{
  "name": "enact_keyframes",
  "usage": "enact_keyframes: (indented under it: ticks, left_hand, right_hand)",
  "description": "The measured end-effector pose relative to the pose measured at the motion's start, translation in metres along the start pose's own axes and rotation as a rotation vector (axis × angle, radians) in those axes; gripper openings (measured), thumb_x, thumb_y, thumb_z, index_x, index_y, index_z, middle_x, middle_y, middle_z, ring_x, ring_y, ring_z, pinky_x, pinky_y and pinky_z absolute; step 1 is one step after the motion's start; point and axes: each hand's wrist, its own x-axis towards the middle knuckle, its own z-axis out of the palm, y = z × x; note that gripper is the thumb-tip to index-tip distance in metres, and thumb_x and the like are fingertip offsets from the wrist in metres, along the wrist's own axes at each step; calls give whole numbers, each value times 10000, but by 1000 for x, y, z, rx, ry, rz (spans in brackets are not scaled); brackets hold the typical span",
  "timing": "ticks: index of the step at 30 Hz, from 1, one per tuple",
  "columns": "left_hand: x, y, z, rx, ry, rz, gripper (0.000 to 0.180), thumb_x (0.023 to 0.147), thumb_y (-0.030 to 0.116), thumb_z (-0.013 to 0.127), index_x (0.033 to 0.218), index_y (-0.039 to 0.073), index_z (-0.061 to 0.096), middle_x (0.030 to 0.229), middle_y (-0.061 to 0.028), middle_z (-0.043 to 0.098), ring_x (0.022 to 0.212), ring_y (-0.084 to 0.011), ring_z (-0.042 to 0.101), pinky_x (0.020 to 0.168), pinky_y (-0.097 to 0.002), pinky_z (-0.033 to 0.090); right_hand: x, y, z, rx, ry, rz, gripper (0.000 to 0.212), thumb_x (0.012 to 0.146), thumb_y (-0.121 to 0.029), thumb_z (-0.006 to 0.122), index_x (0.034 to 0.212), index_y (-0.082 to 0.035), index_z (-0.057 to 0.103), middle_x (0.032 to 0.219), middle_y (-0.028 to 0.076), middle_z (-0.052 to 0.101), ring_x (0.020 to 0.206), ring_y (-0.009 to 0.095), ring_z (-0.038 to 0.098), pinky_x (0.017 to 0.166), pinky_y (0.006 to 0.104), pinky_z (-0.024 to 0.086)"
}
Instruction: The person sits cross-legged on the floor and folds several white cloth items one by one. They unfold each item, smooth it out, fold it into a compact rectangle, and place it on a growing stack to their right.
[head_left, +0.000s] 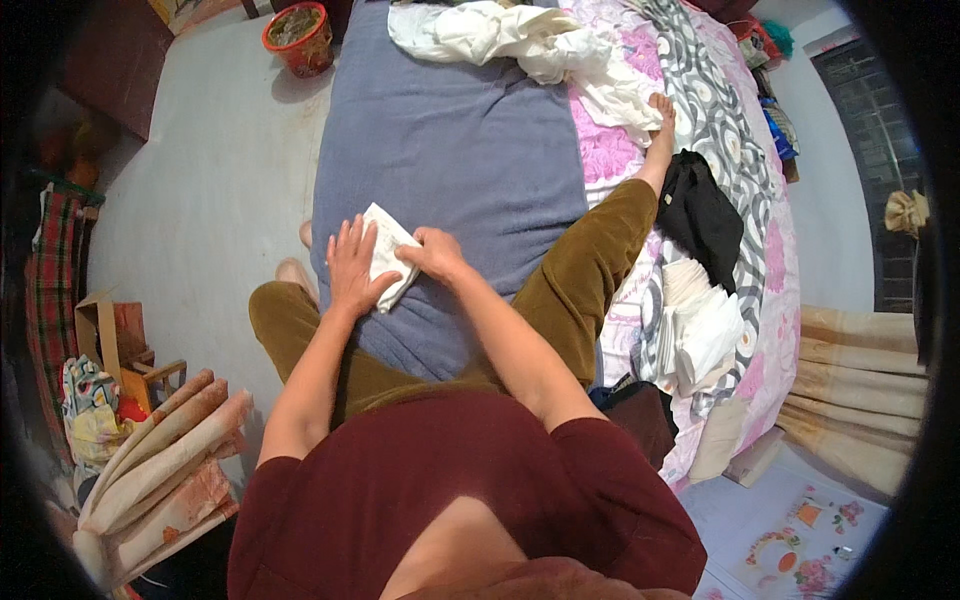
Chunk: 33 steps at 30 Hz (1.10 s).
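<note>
A small folded white cloth (393, 238) lies on the blue-grey blanket (455, 150) between my two hands. My left hand (352, 265) rests flat along the cloth's left side, its fingers stretched out and the thumb reaching over the lower part. From the right, my right hand (437, 254) holds the cloth's edge, with its thumb on top and the other fingers curled. What the curled fingers cover is partly hidden.
Crumpled white fabric (540, 45) lies at the bed's far end. Right of my outstretched leg are a black garment (705, 215) and a stack of folded white cloths (700, 335) on patterned bedding. A red pot (298, 40) stands on the floor at far left.
</note>
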Motion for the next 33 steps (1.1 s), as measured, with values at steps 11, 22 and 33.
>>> enact_keyframes:
  ticks: [11, 22, 33]
  left_hand:
    - [-23, 5, -9, -181, 150, -200, 710, 913, 422, 525, 1467, 44, 289, 1511, -159, 310, 1413, -316, 250, 1141, -474, 141]
    - [-13, 10, -2, -38, -7, -172, 593, 920, 261, 514, 1437, 27, 342, 1481, -162, 358, 1397, -306, 287, 1141, -459, 159]
    - [-13, 14, 5, 24, -42, -170, 586, 885, 250, 515, 1407, 15, 391, 1477, -174, 361, 1390, -325, 295, 1134, -480, 176]
  right_hand:
    - [-9, 52, -185, 1368, 402, -433, 235, 852, -75, 654, 1070, -10, 592, 1003, 80, 646, 877, 187, 631, 794, 323, 518]
    - [31, 121, -252, -90, 1063, 321, 681, 685, -374, 765, 1169, 62, 566, 1147, 246, 613, 1081, 344, 597, 950, 393, 447]
    - [118, 205, -346, 788, 905, 41, 527, 862, -279, 679, 1327, -83, 529, 1345, 92, 531, 1246, 227, 466, 1015, 372, 358]
